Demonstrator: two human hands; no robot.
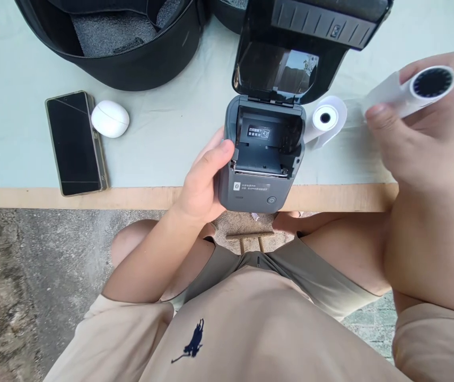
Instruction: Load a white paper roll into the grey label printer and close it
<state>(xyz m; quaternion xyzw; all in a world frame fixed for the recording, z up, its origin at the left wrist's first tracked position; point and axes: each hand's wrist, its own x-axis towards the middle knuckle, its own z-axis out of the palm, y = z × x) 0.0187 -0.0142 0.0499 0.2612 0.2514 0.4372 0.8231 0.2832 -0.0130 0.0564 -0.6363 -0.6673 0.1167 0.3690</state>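
Note:
My left hand (203, 180) grips the left side of a small dark grey printer (261, 185) at the table's front edge. The printer's lid (278, 69) stands open, and its paper bay shows no roll inside. My right hand (421, 132) is raised at the right, its fingers closed round a white paper roll (413, 95) with a dark core end facing me. A second white paper roll (324, 119) lies on the table just right of the printer.
A black phone (75, 142) lies face up at the left, with a white egg-shaped case (110, 119) beside it. An open black bag (127, 42) sits at the back. The table (163, 138) has a pale cover and a wooden front edge.

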